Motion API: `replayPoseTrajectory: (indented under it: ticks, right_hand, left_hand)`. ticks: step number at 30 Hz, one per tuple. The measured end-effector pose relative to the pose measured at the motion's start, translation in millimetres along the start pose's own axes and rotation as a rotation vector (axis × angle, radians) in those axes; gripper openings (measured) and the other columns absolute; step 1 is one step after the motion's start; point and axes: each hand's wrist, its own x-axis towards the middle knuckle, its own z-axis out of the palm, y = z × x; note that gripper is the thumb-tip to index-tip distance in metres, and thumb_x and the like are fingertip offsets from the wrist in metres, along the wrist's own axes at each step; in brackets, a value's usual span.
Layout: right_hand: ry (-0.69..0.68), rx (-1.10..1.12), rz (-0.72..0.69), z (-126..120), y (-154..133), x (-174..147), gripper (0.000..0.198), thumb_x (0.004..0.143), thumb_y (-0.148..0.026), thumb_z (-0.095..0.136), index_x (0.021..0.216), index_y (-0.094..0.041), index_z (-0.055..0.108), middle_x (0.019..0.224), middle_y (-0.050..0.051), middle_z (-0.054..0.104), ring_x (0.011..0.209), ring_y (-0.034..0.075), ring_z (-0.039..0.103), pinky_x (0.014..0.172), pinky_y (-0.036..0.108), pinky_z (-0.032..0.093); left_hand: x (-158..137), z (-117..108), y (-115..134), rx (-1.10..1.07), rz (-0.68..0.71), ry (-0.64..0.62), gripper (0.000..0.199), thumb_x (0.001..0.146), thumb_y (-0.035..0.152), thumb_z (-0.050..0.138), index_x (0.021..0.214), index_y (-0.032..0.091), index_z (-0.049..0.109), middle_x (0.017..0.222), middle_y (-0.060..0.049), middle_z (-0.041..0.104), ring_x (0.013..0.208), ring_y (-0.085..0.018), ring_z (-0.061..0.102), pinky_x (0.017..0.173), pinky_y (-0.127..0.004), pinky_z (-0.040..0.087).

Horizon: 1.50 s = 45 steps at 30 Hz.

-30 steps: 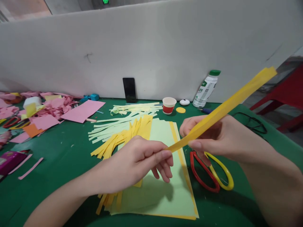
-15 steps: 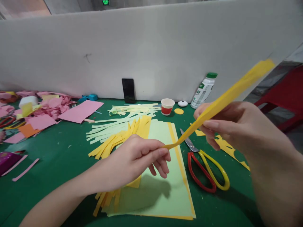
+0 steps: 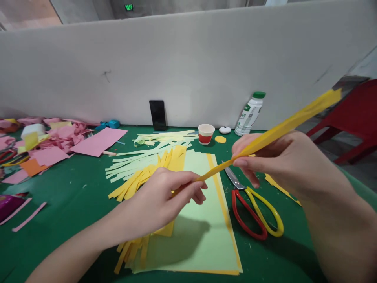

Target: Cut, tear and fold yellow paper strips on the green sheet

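A yellow paper strip (image 3: 284,129) runs slantwise between my hands, narrow and twisted at its lower end and wider toward its upper right tip. My left hand (image 3: 173,196) pinches the narrow end between thumb and fingers. Farther up, my right hand (image 3: 268,161) grips the strip between thumb and forefinger. Below lie pale green sheets (image 3: 188,247) with yellow paper edges showing. Fringed yellow paper (image 3: 132,182) rests at their left, partly hidden by my left arm. Scissors (image 3: 244,200) with one red and one yellow handle lie open under my right hand.
Fringed pale green paper (image 3: 126,163) lies farther back. A paper cup (image 3: 206,134), a yellow disc (image 3: 220,139), a bottle (image 3: 250,114) and a phone (image 3: 158,115) are near the white partition (image 3: 191,70). Pink paper scraps (image 3: 67,135) crowd the left. A red chair (image 3: 353,114) stands right.
My right hand has slid down the strip toward my left hand. The strip's upper part has tilted lower, and more of its narrow end lies inside my left hand.
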Motion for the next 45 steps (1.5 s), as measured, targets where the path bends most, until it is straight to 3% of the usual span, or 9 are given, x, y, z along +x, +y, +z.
replayPoseTrajectory:
  ticks: [3,7,13,21,28,42,45]
  right_hand:
    - [-0.096,0.1,-0.028,10,1,3,0.006,0.058,-0.019,0.072,0.06,-0.022,0.067,0.05,-0.004,0.059,0.042,0.007,0.052,0.041,0.018,0.042]
    - [-0.246,0.213,-0.004,26,0,4,0.011,0.058,-0.009,0.07,0.061,-0.02,0.068,0.061,-0.003,0.064,0.047,0.006,0.053,0.04,0.014,0.044]
    - [-0.239,0.204,-0.014,30,1,3,0.016,0.057,-0.005,0.068,0.063,-0.02,0.069,0.067,-0.003,0.067,0.051,0.006,0.054,0.039,0.011,0.043]
    - [-0.254,0.092,-0.032,29,4,4,0.014,0.067,-0.018,0.066,0.079,-0.023,0.072,0.07,0.0,0.068,0.054,0.009,0.057,0.042,0.015,0.047]
    - [-0.291,0.041,-0.078,29,7,1,0.017,0.071,-0.018,0.06,0.083,-0.022,0.071,0.069,0.0,0.064,0.053,0.008,0.056,0.04,0.014,0.048]
    - [-0.235,0.217,-0.027,22,1,1,0.016,0.061,-0.008,0.062,0.068,-0.021,0.069,0.051,-0.005,0.05,0.043,0.006,0.047,0.035,0.016,0.05]
    - [-0.064,0.169,-0.047,11,2,2,0.021,0.061,-0.004,0.057,0.063,-0.021,0.068,0.052,-0.004,0.053,0.042,0.006,0.049,0.034,0.015,0.047]
  left_hand:
    - [-1,0,-1,0.144,0.044,0.05,0.024,0.087,0.028,0.043,0.085,0.016,0.063,0.075,0.0,0.067,0.063,-0.01,0.059,0.053,-0.018,0.041]
    - [-2,2,-2,0.144,0.109,0.073,0.025,0.088,0.027,0.041,0.087,0.016,0.063,0.078,-0.001,0.067,0.068,-0.011,0.061,0.059,-0.019,0.043]
    - [-5,1,-1,0.18,0.171,0.099,0.021,0.088,0.016,0.04,0.084,0.016,0.061,0.073,0.003,0.067,0.06,-0.006,0.059,0.057,-0.014,0.042]
    - [-6,3,-7,0.276,0.214,0.168,0.019,0.088,0.018,0.04,0.084,0.015,0.059,0.072,0.002,0.067,0.06,-0.007,0.059,0.057,-0.016,0.042]
    - [-6,0,0,0.152,0.114,0.057,0.022,0.088,0.018,0.04,0.08,0.015,0.06,0.072,0.002,0.067,0.061,-0.008,0.061,0.058,-0.016,0.044]
    - [-6,-4,3,0.094,0.081,0.013,0.028,0.089,0.022,0.039,0.076,0.014,0.062,0.069,0.001,0.067,0.059,-0.009,0.061,0.057,-0.017,0.045]
    - [-7,-3,3,0.056,0.072,-0.006,0.027,0.089,0.023,0.039,0.077,0.015,0.062,0.071,0.002,0.068,0.059,-0.008,0.06,0.057,-0.017,0.046]
